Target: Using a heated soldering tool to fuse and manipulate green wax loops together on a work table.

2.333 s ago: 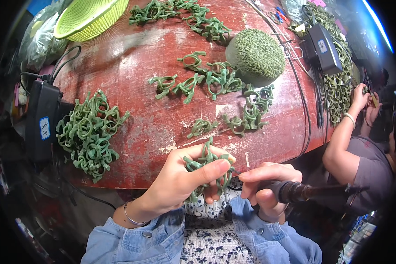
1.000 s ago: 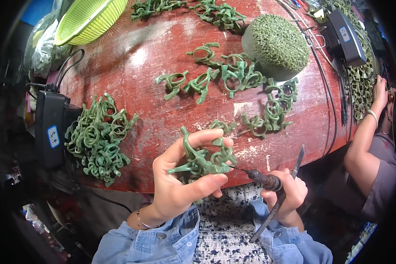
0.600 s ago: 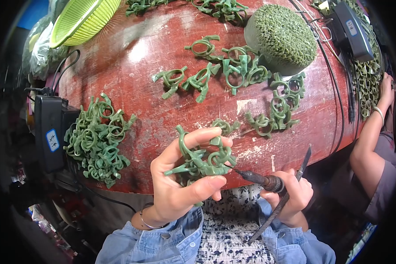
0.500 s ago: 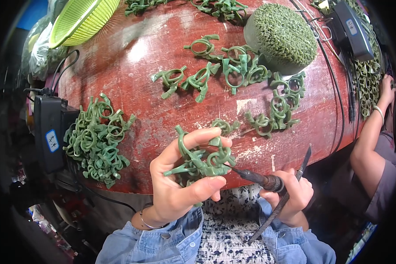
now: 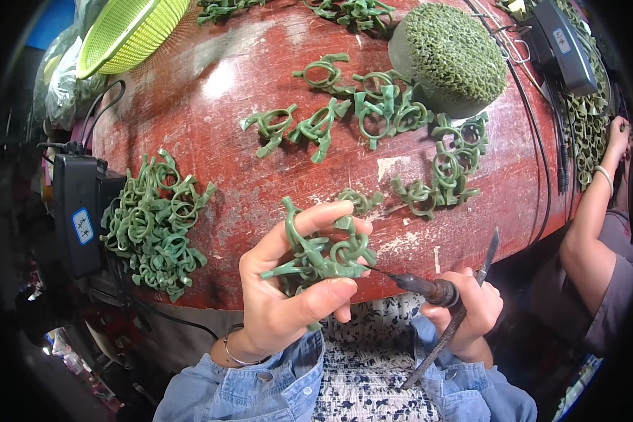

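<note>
Just above the table's near edge, my left hand (image 5: pixel 278 295) holds a cluster of green wax rings (image 5: pixel 321 259) between curled fingers and thumb. Parts of the cluster are hidden behind the fingers. My right hand (image 5: pixel 477 308) grips a dark wax pen (image 5: pixel 420 285) with a thin needle-like tip pointing left. That tip is right by the cluster's right side; whether it touches, I cannot tell. A long, slim dark metal tool (image 5: pixel 442 343) with a pointed flat blade is also held in my right hand, slanting across the palm. Behind my left fingers lies a small green ring piece (image 5: pixel 361 202).
On the worn red table (image 5: pixel 211 133) lie a heap of green rings (image 5: pixel 155 228) at left and several ring clusters (image 5: pixel 376 116) in the middle. A round block with a rough green top (image 5: pixel 457 56), black power boxes (image 5: pixel 77 211), cables and a yellow-green basket (image 5: pixel 130 35) surround them. Another person's arm (image 5: pixel 594 211) is at right.
My right hand and the wax pen have shifted slightly right, drawing the pen back a little from the cluster. My left hand stays nearly in place, with the cluster turned very slightly.
</note>
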### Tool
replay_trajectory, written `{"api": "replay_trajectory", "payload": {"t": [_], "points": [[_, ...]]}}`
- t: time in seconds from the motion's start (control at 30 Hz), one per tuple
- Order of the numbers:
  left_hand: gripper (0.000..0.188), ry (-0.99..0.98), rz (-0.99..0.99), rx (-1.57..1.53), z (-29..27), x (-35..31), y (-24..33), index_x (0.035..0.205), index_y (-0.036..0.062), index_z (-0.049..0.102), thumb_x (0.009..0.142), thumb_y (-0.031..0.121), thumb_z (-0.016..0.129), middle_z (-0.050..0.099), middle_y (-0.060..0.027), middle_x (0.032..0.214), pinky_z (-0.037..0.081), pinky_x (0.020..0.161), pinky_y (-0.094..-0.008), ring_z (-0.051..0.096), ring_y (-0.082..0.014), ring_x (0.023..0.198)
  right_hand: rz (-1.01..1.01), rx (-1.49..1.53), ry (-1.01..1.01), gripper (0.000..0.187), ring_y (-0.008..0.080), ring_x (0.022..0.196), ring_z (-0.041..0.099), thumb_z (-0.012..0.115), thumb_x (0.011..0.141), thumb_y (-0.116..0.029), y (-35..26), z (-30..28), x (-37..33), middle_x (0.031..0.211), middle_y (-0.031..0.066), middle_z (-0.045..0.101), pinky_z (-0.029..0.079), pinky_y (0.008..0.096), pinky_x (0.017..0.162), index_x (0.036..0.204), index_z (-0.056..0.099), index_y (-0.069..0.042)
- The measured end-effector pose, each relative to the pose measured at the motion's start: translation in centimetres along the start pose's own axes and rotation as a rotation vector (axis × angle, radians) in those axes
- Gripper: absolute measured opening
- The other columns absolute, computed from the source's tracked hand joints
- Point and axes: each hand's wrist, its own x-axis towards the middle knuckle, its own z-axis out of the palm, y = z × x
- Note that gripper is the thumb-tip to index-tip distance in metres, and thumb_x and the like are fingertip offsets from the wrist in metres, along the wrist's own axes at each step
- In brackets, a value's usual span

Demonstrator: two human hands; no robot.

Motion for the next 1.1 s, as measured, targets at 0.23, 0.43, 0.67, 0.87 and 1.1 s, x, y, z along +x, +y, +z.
{"api": "replay_trajectory", "payload": {"t": [0.23, 0.43, 0.67, 0.87, 1.1], "points": [[0.054, -0.034, 0.010, -0.017, -0.2, 0.1, -0.1, 0.122, -0.0052, 0.040, 0.071, -0.004, 0.058, 0.051, -0.0205, 0.113, 0.051, 0.052, -0.0216, 0.057, -0.0158, 0.084, -0.026, -0.025, 0.014, 0.043, 0.0185, 0.043, 0.051, 0.077, 0.056, -0.036, 0.2, 0.1, 0.0, 0.055, 0.0056, 0.052, 0.039, 0.0260, 0.042, 0.077, 0.058, -0.003], [0.052, -0.020, -0.010, -0.011, 0.0, 0.0, 0.1, 0.122, -0.0054, 0.040, 0.072, -0.005, 0.057, 0.051, -0.0193, 0.114, 0.051, 0.053, -0.0220, 0.057, -0.0161, 0.086, 0.019, 0.045, -0.005, 0.041, 0.0185, 0.044, 0.052, 0.076, 0.058, -0.035, 0.2, 0.0, 0.0, 0.057, 0.0058, 0.054, 0.039, 0.0260, 0.042, 0.077, 0.059, -0.004], [0.053, -0.045, 0.076, 0.182, -0.1, -0.2, -0.4, 0.118, -0.0040, 0.044, 0.069, -0.007, 0.062, 0.051, -0.0152, 0.117, 0.048, 0.067, -0.0204, 0.055, -0.0122, 0.091, 0.001, 0.143, 0.076, 0.038, 0.0171, 0.043, 0.052, 0.074, 0.063, -0.036, 0.6, 0.2, -0.1, 0.056, 0.0053, 0.054, 0.040, 0.0249, 0.042, 0.075, 0.058, -0.003], [0.053, -0.038, 0.223, 0.403, -0.6, -0.2, -0.7, 0.115, -0.0028, 0.044, 0.066, -0.001, 0.063, 0.050, -0.0234, 0.111, 0.053, 0.048, -0.0221, 0.058, -0.0211, 0.087, 0.013, 0.224, 0.115, 0.038, 0.0155, 0.040, 0.050, 0.071, 0.067, -0.036, 1.0, 0.7, -0.4, 0.053, 0.0047, 0.052, 0.038, 0.0248, 0.039, 0.072, 0.057, -0.001], [0.052, -0.122, 0.363, 0.398, -0.7, 0.0, -0.9, 0.114, 0.0019, 0.046, 0.067, -0.001, 0.067, 0.048, -0.0231, 0.112, 0.054, 0.051, -0.0234, 0.057, -0.0217, 0.092, 0.065, 0.250, 0.123, 0.040, 0.0151, 0.039, 0.048, 0.069, 0.069, -0.039, 1.1, 0.7, -0.6, 0.050, 0.0033, 0.048, 0.037, 0.0246, 0.038, 0.071, 0.056, -0.001]]}}
